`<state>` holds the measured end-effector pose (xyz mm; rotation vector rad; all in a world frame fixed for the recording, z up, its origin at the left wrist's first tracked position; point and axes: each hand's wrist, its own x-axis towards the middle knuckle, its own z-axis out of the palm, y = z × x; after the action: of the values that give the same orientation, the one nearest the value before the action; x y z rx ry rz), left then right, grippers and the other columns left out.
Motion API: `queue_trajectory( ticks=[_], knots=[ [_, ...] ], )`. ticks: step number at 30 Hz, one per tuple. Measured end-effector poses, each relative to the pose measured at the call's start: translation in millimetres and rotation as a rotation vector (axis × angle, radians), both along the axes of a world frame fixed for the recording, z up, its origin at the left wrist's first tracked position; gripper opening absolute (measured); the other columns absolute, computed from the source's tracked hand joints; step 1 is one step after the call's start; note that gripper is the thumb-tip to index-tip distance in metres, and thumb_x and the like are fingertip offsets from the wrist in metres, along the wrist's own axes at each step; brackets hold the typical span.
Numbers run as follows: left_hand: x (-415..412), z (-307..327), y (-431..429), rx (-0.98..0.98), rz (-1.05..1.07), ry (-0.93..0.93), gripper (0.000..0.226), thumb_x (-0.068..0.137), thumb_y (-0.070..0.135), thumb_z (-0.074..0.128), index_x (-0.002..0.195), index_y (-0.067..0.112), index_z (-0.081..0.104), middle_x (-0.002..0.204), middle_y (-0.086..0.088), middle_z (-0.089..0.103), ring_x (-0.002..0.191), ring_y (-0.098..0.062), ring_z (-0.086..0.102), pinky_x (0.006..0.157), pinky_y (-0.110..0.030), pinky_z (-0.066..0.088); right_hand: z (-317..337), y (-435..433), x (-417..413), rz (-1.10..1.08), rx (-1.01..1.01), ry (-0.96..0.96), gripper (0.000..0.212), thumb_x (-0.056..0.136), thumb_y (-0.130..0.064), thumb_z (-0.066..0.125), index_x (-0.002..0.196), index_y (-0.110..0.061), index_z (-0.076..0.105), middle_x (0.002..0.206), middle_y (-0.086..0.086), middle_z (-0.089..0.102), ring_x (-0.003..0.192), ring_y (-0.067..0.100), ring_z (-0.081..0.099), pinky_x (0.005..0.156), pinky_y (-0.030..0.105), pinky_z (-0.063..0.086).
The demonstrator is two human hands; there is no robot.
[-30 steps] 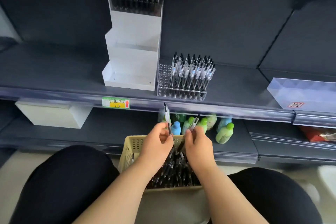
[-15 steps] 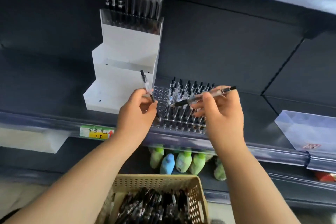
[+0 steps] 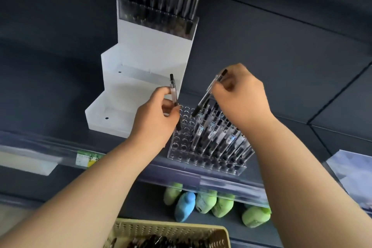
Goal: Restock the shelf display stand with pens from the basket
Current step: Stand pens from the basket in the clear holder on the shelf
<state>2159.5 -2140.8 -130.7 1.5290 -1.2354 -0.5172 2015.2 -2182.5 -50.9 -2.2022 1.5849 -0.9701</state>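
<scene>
Clear stand (image 3: 201,164) half-filled; upright pen (image 3: 173,90), tilted pen (image 3: 205,96) above; basket (image 3: 171,227) below.

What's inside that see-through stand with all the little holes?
The clear stand holds black pens in its right-hand holes; the left holes are empty. The right hand covers the back right part, so that is hidden.

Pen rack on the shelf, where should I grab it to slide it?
Probably grip the rack by its left end, coming from the left: the holes there stand empty, while pens crowd and lean over the right side, leaving fingers little room.
</scene>
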Motion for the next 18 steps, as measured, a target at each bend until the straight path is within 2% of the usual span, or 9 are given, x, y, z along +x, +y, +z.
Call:
queue_trajectory(
  ticks=[3,8,13,18],
  knots=[
    [2,1,1,0.011,-0.012,0.021,0.027,0.089,0.017,0.060,0.103,0.036,0.047,0.087,0.014,0.063,0.077,0.003,0.057,0.056,0.004,0.035,-3,-5,8,0.013,0.029,0.128,0.017,0.085,-0.026,0.054,0.101,-0.021,0.055,0.080,-0.013,0.059,0.082,0.020,0.061,0.078,0.040,0.053],
    [8,5,4,0.018,-0.014,0.004,0.025,0.088,0.014,0.059,0.100,0.035,0.050,0.086,0.019,0.059,0.077,0.006,0.055,0.057,0.003,0.036,-12,-10,18,0.018,0.025,0.191,0.012,0.084,-0.022,0.055,0.095,-0.017,0.058,0.076,-0.011,0.060,0.081,0.022,0.061,0.088,0.043,0.048],
    [7,2,5,0.026,-0.039,-0.006,0.023,0.088,0.015,0.058,0.102,0.033,0.053,0.093,0.012,0.064,0.082,-0.001,0.059,0.061,-0.005,0.038,-16,-13,23,0.012,0.014,0.216,0.014,0.084,-0.021,0.055,0.097,-0.015,0.058,0.079,-0.002,0.065,0.079,0.024,0.062,0.089,0.044,0.047],
    [3,0,4,0.017,-0.048,-0.040,0.022,0.087,0.015,0.061,0.098,0.032,0.051,0.088,0.011,0.063,0.075,0.003,0.057,0.062,-0.004,0.040,-11,-13,26,0.021,0.001,0.293,0.018,0.084,-0.022,0.053,0.100,-0.015,0.058,0.083,-0.002,0.065,0.082,0.024,0.060,0.089,0.042,0.047]
  ],
)
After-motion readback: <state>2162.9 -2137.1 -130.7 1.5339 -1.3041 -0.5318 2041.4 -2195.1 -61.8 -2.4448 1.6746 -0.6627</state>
